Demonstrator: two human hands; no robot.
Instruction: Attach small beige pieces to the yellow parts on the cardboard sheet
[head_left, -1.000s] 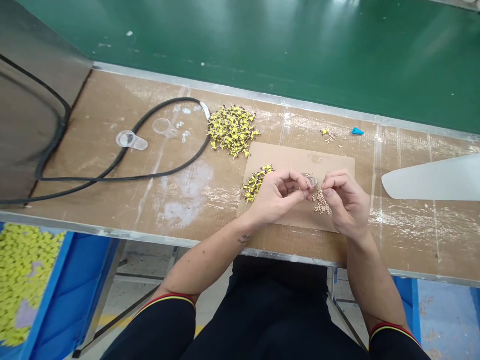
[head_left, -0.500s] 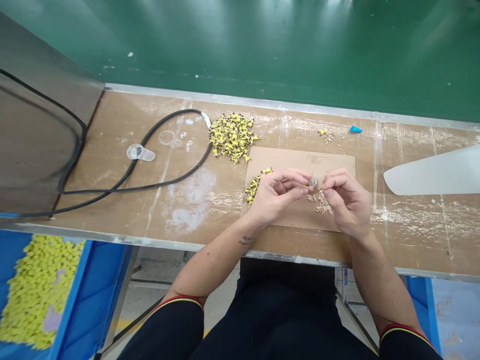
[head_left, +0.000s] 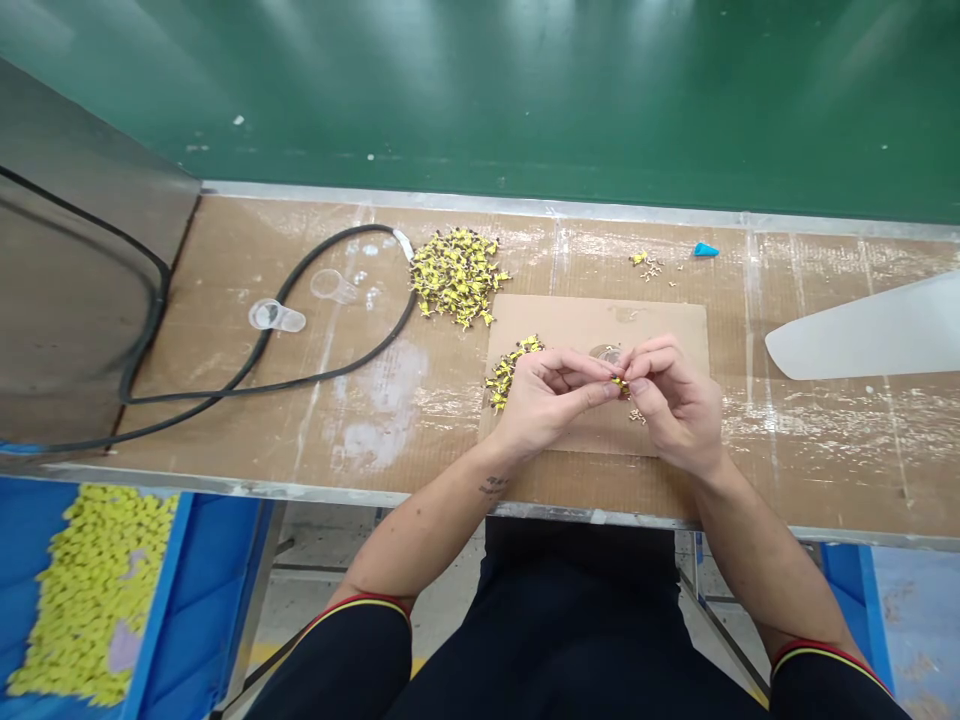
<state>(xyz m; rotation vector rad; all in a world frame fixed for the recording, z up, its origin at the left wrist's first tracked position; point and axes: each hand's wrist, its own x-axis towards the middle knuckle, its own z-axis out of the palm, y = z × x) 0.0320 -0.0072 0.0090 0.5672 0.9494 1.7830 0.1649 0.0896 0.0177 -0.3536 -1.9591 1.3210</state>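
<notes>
My left hand (head_left: 551,398) pinches a small yellow and dark figure (head_left: 619,383) between thumb and fingers. The fingertips of my right hand (head_left: 673,405) are pressed together against the figure's right side; whether they hold a separate small part is hidden. Both hands are above a cardboard sheet (head_left: 592,315). Behind the fingertips lies a small clear round dish (head_left: 606,353). Small beige pieces (head_left: 637,416) show beneath my right hand. A small group of yellow figures (head_left: 510,372) lies beside my left hand.
A larger heap of yellow figures (head_left: 457,276) lies behind the sheet. Left are a looped black cable (head_left: 300,383) and clear plastic scoops (head_left: 277,316). A blue cone (head_left: 706,250) and a white panel (head_left: 862,330) are right. A blue bin (head_left: 191,590) holds yellow pieces.
My right hand has moved left, so the fingertips of both hands now meet at the figure. The figure shows more clearly, and the clear dish appears behind the fingers.
</notes>
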